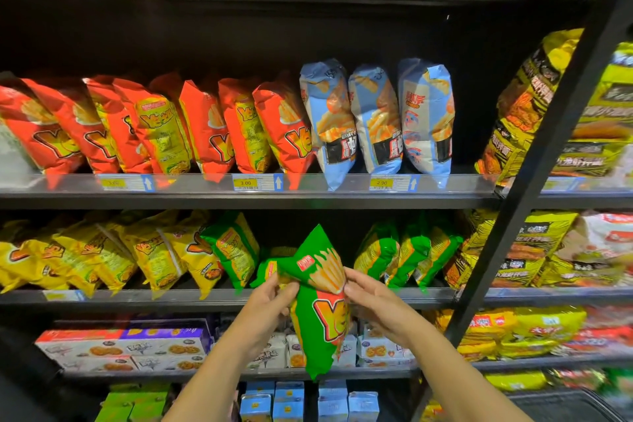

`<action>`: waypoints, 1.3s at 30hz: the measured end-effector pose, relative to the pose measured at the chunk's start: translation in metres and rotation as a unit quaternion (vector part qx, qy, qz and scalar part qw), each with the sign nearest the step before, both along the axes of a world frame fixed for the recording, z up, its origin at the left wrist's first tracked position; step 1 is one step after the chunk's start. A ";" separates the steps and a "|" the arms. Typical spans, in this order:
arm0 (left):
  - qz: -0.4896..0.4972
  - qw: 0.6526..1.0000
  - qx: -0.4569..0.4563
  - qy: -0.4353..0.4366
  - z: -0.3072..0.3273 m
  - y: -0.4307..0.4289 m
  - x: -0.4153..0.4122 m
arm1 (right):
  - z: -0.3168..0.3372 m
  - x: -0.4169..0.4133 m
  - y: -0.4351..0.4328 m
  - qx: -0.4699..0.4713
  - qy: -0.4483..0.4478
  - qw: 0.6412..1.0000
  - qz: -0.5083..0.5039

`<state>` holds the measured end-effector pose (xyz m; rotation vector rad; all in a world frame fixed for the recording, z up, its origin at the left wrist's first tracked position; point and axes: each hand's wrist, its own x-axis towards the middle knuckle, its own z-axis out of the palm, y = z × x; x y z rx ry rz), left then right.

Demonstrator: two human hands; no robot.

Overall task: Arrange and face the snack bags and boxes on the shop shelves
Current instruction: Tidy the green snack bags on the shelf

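Snack shelves (260, 195) fill my view, several tiers deep in a black rack. On the upper tier, red bags (154, 127) run from the left edge to past the middle, most leaning and several turned edge-on; three pale blue bags (376, 120) stand beside them to the right. The tier below carries yellow bags (102, 250) on the left, slumped against one another, then one green bag standing (233, 247), a gap, and a further group of green bags (404, 250) to the right. Flat biscuit boxes (123, 349) sit on the tier beneath.

In front of that gap I hold a green chip bag (322, 301) clear of the shelf, upright, its printed face toward me. My left hand (270, 305) is closed on the bag's left edge near the top. My right hand (373, 301) pinches the right edge with fingertips at about the same height. A second green bag (270, 267) lies low in the gap just behind.

My judgement: the step in hand is facing this bag before returning it. Next it should go into the gap, base seated on the shelf (428, 296), front outward, in line with its green neighbours. The bag is soft and air-filled, so a light grip suits. The low bag behind may need standing first.
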<state>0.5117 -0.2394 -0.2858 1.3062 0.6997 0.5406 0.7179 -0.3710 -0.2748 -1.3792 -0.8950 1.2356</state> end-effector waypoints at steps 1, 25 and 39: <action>-0.004 1.000 -0.018 -0.003 0.001 -0.002 0.001 | 0.001 -0.002 0.000 -0.010 0.011 1.000 -0.003; -0.030 0.992 -0.095 0.083 0.018 -0.005 0.010 | 0.015 -0.025 0.024 -0.061 -0.033 0.992 -0.107; 0.001 0.999 -0.033 0.041 0.018 -0.003 -0.004 | -0.002 -0.015 0.029 -0.010 -0.032 0.999 -0.043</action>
